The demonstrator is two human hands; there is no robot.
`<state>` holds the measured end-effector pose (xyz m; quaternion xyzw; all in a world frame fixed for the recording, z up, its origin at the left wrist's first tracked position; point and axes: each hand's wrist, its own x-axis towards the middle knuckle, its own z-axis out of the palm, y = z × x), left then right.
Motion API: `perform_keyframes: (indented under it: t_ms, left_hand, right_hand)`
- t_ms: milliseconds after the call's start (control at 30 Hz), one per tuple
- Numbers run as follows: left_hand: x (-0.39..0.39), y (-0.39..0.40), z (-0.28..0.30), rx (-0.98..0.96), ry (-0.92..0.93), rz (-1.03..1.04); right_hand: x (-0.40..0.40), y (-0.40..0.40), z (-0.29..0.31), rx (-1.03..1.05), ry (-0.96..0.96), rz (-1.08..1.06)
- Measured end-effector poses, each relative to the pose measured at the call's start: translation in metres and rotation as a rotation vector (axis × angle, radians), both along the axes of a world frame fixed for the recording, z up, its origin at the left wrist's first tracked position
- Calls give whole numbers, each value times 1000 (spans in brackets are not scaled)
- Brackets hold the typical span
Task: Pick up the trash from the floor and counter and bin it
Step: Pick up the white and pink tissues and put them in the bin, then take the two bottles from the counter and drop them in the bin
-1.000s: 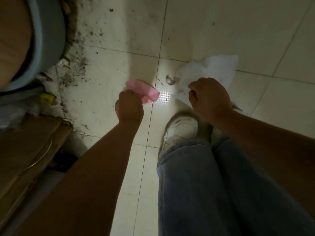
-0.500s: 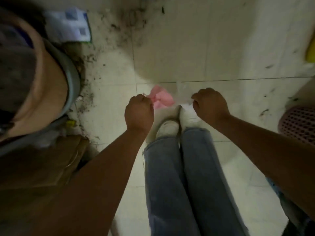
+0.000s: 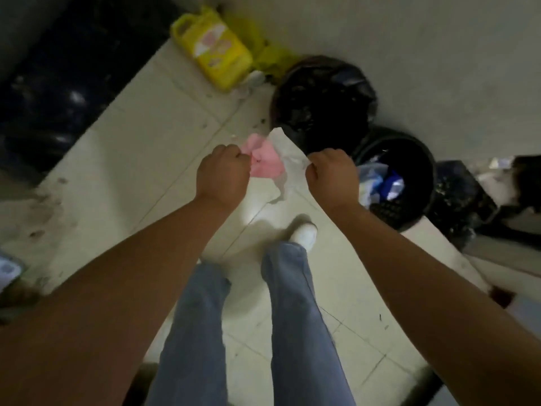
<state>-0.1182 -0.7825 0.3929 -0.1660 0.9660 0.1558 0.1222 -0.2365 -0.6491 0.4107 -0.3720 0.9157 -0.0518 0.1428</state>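
Head view: my left hand point(image 3: 224, 174) fisted on pink scrap point(image 3: 265, 162), my right hand point(image 3: 332, 174) fisted on white paper point(image 3: 288, 159), frame centre. Black-lined bin point(image 3: 322, 104) lies just beyond, upper right; right hand nearer.

Pretty clear run ahead of my fists, just bare pale floor tile point(image 3: 164, 136). Black-bagged round bin point(image 3: 322, 104) sits open right past them, with a second black mesh basket point(image 3: 409, 183) half full beside it. Yellow plastic jug point(image 3: 210, 48) crowds the bin's left side.
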Motion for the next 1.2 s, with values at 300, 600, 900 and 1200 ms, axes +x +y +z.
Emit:
perform_keyframes:
  t_ms: [300,600,900,1200]
  left_hand:
    - [-224,221,12,31,62,-391]
    - [-244,284,-56,-222,-502,-674]
    - [-251,354,17,-350,-393,-1099]
    - [-171,597,227,-260,12,-1718]
  right_hand:
    - [-134,247,13,-49,-143,-797]
    - [-112,286,-95,-197,-808,-1208]
    - [-63,356,-20,-13,-400,-1121]
    - [84,524,208,-11,160,-1743]
